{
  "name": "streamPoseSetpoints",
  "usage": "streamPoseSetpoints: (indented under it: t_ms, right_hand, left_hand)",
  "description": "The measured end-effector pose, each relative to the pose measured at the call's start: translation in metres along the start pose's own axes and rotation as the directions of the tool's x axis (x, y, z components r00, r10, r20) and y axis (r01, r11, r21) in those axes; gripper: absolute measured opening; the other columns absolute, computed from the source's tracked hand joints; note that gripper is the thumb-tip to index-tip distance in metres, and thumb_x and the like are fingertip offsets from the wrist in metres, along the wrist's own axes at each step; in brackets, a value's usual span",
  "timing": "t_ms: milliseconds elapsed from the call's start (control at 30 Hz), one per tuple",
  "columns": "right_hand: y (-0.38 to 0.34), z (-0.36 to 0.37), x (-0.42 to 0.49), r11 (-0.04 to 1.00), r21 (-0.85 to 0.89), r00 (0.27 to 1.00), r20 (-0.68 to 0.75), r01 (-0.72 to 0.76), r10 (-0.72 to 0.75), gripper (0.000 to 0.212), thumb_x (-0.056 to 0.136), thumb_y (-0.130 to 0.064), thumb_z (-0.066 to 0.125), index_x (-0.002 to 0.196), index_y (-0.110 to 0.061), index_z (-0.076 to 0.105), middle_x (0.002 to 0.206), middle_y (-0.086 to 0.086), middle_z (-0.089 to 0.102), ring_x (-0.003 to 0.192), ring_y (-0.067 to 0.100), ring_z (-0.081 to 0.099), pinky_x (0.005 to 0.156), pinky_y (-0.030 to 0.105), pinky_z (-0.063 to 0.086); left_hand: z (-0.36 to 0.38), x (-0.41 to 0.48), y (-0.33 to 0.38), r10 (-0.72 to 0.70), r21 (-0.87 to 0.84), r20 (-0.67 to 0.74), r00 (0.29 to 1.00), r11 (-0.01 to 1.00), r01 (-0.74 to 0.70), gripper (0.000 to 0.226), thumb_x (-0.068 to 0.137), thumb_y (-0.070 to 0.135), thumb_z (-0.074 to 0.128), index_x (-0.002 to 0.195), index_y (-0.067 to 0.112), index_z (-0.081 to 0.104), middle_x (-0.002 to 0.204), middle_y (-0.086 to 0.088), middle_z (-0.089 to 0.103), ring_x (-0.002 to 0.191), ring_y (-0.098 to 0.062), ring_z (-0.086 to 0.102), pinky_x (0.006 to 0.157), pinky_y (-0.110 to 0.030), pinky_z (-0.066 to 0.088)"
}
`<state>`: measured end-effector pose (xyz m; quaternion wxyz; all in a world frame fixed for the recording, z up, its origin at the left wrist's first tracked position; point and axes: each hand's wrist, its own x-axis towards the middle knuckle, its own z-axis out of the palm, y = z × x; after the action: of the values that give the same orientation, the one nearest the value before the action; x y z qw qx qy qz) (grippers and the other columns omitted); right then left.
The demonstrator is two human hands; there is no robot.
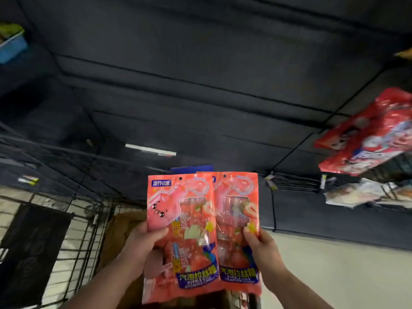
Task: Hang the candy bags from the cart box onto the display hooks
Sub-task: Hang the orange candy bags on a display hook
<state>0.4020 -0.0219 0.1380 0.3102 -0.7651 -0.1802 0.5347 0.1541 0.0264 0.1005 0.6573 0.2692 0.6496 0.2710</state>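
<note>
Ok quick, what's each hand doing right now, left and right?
Left hand: grips the left candy bag, thumb on its front.
Right hand: grips the right candy bag, thumb on its front.

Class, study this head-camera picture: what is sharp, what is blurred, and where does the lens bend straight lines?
Head view: the pink candy bags in the middle are sharpest, with glare on their film; the red bags at the right edge are smeared; the dark shelving bows with wide-angle distortion.

Dark shelf panels [200, 85], blue bin [11, 47] at upper left, white label strip [150, 150], red packets [367, 139] at right, pale floor [334, 264]
</note>
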Motion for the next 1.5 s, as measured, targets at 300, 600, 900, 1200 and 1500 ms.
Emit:
streamPoseSetpoints:
  t_ms: [300, 600, 900, 1200, 1500]
  right_hand:
    - [-0.005, -0.113, -0.041, 0.966, 0.230, 0.983, -0.164, 0.116, -0.079, 0.018, 0.095, -0.032, 0.054, 0.098, -0.016, 0.060, 0.095, 0.014, 0.071, 0.091, 0.035, 0.069, 0.086, 0.051, 0.056]
    - [0.045, -0.276, -0.082, 0.907, 0.348, 0.942, -0.311, 0.235, -0.125, 0.021, 0.095, -0.030, 0.054, 0.102, -0.012, 0.062, 0.098, 0.014, 0.071, 0.094, 0.033, 0.068, 0.086, 0.049, 0.056]
    - [0.116, -0.445, -0.127, 0.827, 0.463, 0.894, -0.436, 0.319, -0.101, 0.021, 0.095, -0.019, 0.055, 0.093, -0.002, 0.067, 0.078, 0.015, 0.073, 0.072, 0.031, 0.067, 0.068, 0.040, 0.057]
    - [0.150, -0.531, -0.151, 0.746, 0.535, 0.848, -0.525, 0.395, -0.072, 0.020, 0.095, -0.018, 0.055, 0.094, -0.002, 0.067, 0.080, 0.018, 0.075, 0.080, 0.037, 0.070, 0.073, 0.044, 0.058]
    - [0.155, -0.592, -0.138, 0.730, 0.472, 0.760, -0.643, 0.494, -0.099, 0.020, 0.093, -0.012, 0.057, 0.085, 0.000, 0.071, 0.063, 0.008, 0.071, 0.054, 0.015, 0.065, 0.052, 0.024, 0.052]
  left_hand:
    - [0.122, -0.055, 0.053, 0.126, 0.105, 0.118, 0.985, 0.985, -0.139, 0.019, 0.087, 0.003, 0.065, 0.105, 0.005, 0.063, 0.096, -0.014, 0.072, 0.081, -0.026, 0.069, 0.069, -0.032, 0.056]
    - [0.276, -0.130, 0.030, 0.163, 0.214, 0.238, 0.957, 0.953, -0.216, 0.019, 0.083, 0.008, 0.070, 0.102, 0.012, 0.067, 0.095, -0.012, 0.074, 0.091, -0.033, 0.070, 0.092, -0.050, 0.052]
    - [0.436, -0.213, -0.029, 0.209, 0.229, 0.380, 0.901, 0.923, -0.311, 0.017, 0.081, 0.002, 0.069, 0.097, 0.009, 0.068, 0.094, -0.015, 0.074, 0.094, -0.033, 0.068, 0.095, -0.046, 0.049]
    - [0.522, -0.266, -0.048, 0.234, 0.207, 0.486, 0.842, 0.905, -0.371, 0.016, 0.084, 0.000, 0.066, 0.096, 0.010, 0.066, 0.092, -0.010, 0.072, 0.090, -0.026, 0.065, 0.085, -0.037, 0.045]
    - [0.599, -0.261, -0.043, 0.226, 0.219, 0.552, 0.803, 0.890, -0.401, 0.024, 0.081, -0.005, 0.066, 0.103, 0.005, 0.068, 0.093, -0.019, 0.074, 0.095, -0.038, 0.067, 0.095, -0.050, 0.048]
